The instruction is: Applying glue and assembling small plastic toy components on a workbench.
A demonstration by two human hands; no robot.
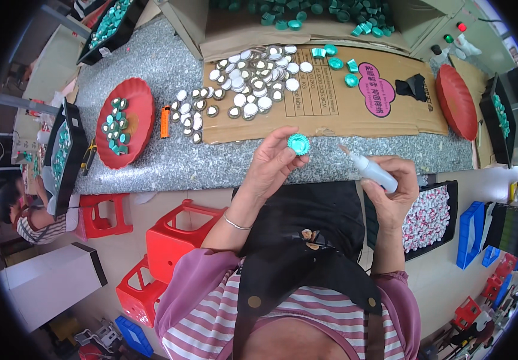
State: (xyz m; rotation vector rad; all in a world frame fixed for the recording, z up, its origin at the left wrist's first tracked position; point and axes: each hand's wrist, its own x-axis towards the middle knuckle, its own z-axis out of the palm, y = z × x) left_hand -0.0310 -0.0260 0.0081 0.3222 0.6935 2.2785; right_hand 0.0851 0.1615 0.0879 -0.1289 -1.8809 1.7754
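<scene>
My left hand (272,162) pinches a small green fluted cap (298,144) between thumb and fingers, over the front edge of the bench. To its right, my right hand (396,186) is closed round a white squeeze bottle (374,173). The bottle's thin nozzle is tilted toward the cap and stays apart from it. Beyond my hands, a heap of white and silver discs (250,84) covers the left part of a flattened cardboard sheet (325,114). A few loose green caps (335,63) lie on the sheet right of the heap.
On the left stand a red scalloped tray (140,144) holding several caps, an orange lighter (165,122) and pliers (88,157). Another red tray (456,102) is at right. Behind, an open box (235,43) contains green caps. Red stools (172,237) stand below; another person (36,216) sits left.
</scene>
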